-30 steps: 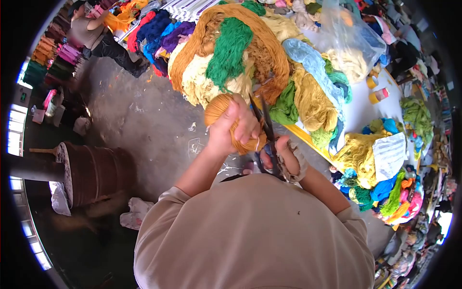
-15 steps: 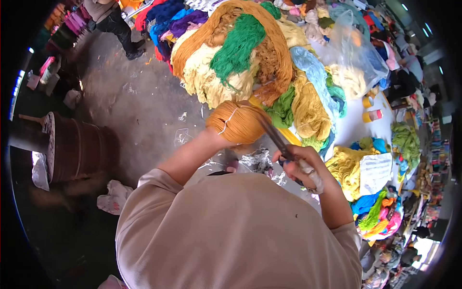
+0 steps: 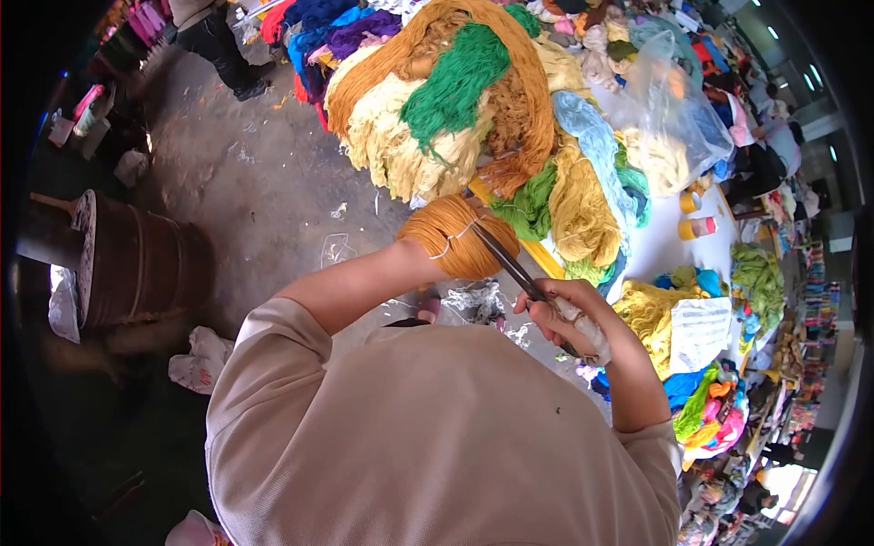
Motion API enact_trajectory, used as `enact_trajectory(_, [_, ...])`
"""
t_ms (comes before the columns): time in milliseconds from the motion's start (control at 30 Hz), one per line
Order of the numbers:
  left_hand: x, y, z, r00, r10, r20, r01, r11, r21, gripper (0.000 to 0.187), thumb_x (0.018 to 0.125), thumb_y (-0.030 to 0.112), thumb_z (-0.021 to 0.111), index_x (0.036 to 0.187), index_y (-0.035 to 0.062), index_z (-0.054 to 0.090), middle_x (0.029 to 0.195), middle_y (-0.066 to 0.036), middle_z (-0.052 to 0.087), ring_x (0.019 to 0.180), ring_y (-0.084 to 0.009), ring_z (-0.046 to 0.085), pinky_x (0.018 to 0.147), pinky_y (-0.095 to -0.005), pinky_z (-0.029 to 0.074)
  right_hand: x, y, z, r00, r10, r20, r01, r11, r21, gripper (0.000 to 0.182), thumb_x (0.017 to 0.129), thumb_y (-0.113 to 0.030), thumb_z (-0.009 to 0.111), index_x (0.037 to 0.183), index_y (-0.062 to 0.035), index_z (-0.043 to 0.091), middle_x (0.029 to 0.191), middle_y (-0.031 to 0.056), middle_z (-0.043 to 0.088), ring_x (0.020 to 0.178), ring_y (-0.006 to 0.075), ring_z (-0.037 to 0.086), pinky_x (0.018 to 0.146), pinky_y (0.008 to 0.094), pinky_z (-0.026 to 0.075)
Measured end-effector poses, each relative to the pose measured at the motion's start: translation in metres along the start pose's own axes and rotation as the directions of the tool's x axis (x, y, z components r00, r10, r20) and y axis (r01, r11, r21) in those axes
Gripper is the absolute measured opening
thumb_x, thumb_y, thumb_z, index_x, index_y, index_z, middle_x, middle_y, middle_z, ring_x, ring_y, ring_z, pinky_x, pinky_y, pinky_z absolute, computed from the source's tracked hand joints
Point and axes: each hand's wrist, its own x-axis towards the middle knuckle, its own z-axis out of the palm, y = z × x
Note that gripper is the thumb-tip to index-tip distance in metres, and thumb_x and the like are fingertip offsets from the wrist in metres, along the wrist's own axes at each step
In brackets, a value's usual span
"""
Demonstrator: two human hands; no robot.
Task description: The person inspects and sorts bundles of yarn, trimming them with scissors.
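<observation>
No text, label, brand, number or sign can be read anywhere in the view. A striped white sheet is seen lying on the yarn at the right of the counter, but only faint lines are made out on it, no words. The tape rolls on the counter bear no lettering that can be deciphered.
</observation>
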Motion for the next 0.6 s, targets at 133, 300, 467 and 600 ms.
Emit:
enact_trajectory(133, [-0.001, 0.004, -0.004, 1.000, 0.016, -0.002, -0.016, 1.000, 0.019, 0.032, 0.077, 0.033, 0.066, 0.103, 0.0161, 0.062, 0.099, -0.006, 0.060, 0.096, -0.0274, 0.060, 0.086, -0.0420, 0.049, 0.000, -0.002, 0.003, 0.999, 0.046, -0.014, -0.047, 0.999, -0.011, 0.026, 0.098, -0.031, 0.062, 0.100, -0.0052, 0.065, 0.061, -0.0042, 0.047, 0.053, 0.0039, 0.045, 0.050, 0.0217, 0.034])
enact_trajectory(300, [-0.010, 0.001, 0.029, 1.000, -0.023, 0.006, 0.022, 0.995, 0.094, 0.026, 0.083, 0.032, 0.060, 0.104, 0.0168, 0.061, 0.099, -0.007, 0.060, 0.097, -0.0271, 0.059, 0.088, -0.0449, 0.049, 0.012, 0.014, 0.013, 0.994, 0.077, -0.079, -0.078, 0.997, -0.019, 0.021, 0.096, -0.026, 0.065, 0.100, -0.0046, 0.065, 0.063, -0.0046, 0.051, 0.054, 0.0035, 0.047, 0.049, 0.0205, 0.036])
enact_trajectory(467, [0.009, 0.026, -0.022, 0.967, -0.076, 0.243, 0.124, 0.974, -0.189, 0.027, 0.083, 0.035, 0.062, 0.104, 0.0176, 0.061, 0.106, -0.005, 0.062, 0.102, -0.0233, 0.061, 0.086, -0.0423, 0.049, 0.031, 0.025, 0.017, 0.871, -0.355, -0.339, 0.320, 0.934, -0.156, 0.027, 0.084, -0.010, 0.078, 0.107, -0.0064, 0.065, 0.080, -0.0038, 0.057, 0.065, 0.0043, 0.054, 0.059, 0.0194, 0.044])
enact_trajectory(600, [0.005, 0.019, 0.040, 0.900, -0.069, 0.430, 0.418, 0.413, -0.809, 0.031, 0.094, 0.033, 0.061, 0.120, 0.0162, 0.062, 0.115, -0.004, 0.064, 0.111, -0.0187, 0.060, 0.098, -0.0367, 0.047, 0.058, -0.012, 0.014, 0.711, -0.701, -0.051, 0.527, 0.579, -0.622, 0.044, 0.073, 0.001, 0.066, 0.115, -0.0133, 0.065, 0.090, 0.0057, 0.066, 0.094, 0.0256, 0.062, 0.086, 0.0376, 0.043])
